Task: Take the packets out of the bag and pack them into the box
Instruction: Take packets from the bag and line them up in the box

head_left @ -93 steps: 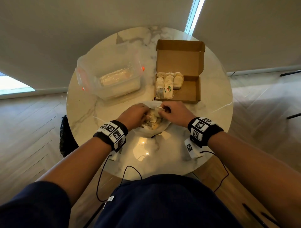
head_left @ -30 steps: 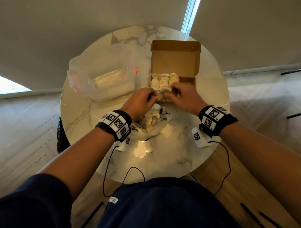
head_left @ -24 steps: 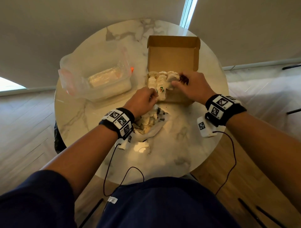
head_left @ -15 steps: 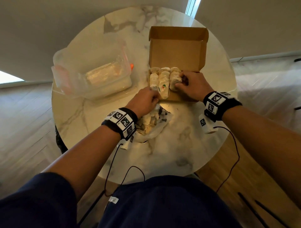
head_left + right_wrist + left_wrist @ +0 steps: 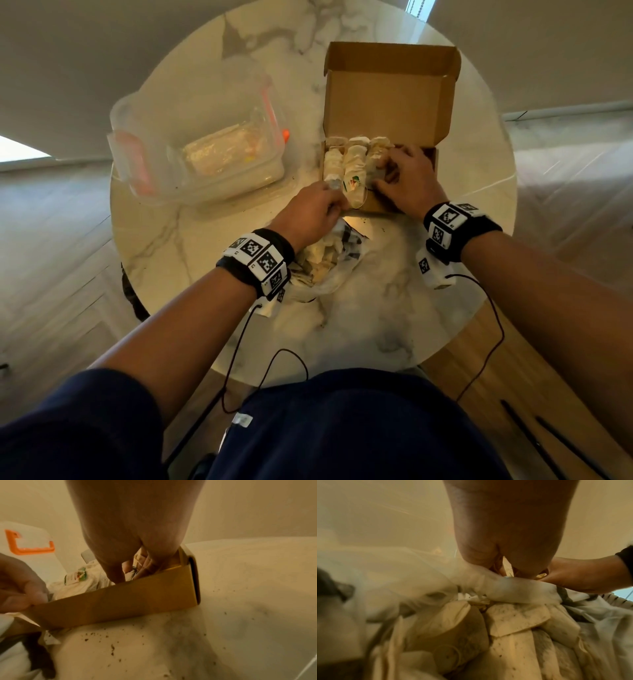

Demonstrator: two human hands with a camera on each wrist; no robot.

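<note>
Nearest me, close to the near edge of the tabletop point(image 5: 359, 329), the bag point(image 5: 337, 274) lies open and slumped, plenty of packets point(image 5: 513, 620) left inside, so I judge the job partway done. My left hand point(image 5: 310, 214) sits at the box's near-left corner, fingers curled on something pale; whether bag film or a packet, I cannot tell. It probably braces the box. My right hand point(image 5: 407, 180) is inside the box point(image 5: 390, 92), fingers bent round a packet, seating it in the third row. Three rows of packed packets point(image 5: 349, 161) fill the left part; the right part seems free. Lid stands open toward the far edge. A clear tub point(image 5: 202, 137) sits left, well apart.
</note>
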